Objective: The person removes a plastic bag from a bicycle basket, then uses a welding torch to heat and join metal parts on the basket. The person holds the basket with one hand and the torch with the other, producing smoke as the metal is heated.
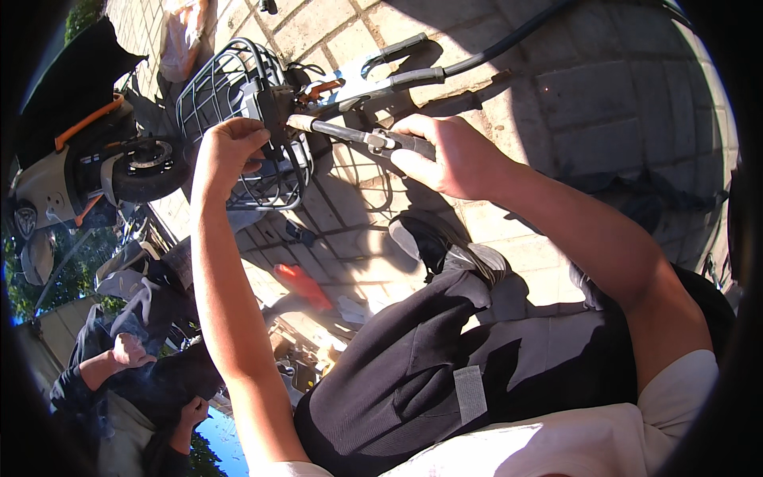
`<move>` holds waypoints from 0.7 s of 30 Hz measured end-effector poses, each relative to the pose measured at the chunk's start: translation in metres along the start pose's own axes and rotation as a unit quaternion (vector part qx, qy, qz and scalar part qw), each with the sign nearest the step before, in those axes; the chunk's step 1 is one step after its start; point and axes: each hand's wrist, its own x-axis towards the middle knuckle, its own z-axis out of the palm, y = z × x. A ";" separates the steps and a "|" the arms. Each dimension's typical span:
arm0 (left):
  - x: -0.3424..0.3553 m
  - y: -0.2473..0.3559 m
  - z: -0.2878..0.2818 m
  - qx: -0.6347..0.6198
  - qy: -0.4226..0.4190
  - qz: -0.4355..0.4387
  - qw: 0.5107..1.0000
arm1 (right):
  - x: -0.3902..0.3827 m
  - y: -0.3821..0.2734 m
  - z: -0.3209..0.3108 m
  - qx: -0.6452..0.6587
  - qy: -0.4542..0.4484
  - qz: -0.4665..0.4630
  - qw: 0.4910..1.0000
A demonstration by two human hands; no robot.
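My right hand is closed around the black grip end of a slim grey metal bar, which has a metal clamp-like fitting near my fingers and a tan tip. That tip points left, toward a dark bracket beside a black wire basket. Over the basket's near side, my left hand has thumb and fingers pinched together. What they hold, if anything, is too small to make out. Orange and blue-white parts lie just beyond the bar.
A thick black hose or cable runs along the paved ground to the upper right. At left stands a scooter, with another person in dark clothes below it. A red object lies near my shoes.
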 end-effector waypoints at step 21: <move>-0.003 0.001 0.001 0.004 0.005 0.000 1.000 | 0.011 0.000 -0.003 0.046 -0.008 -0.015 0.999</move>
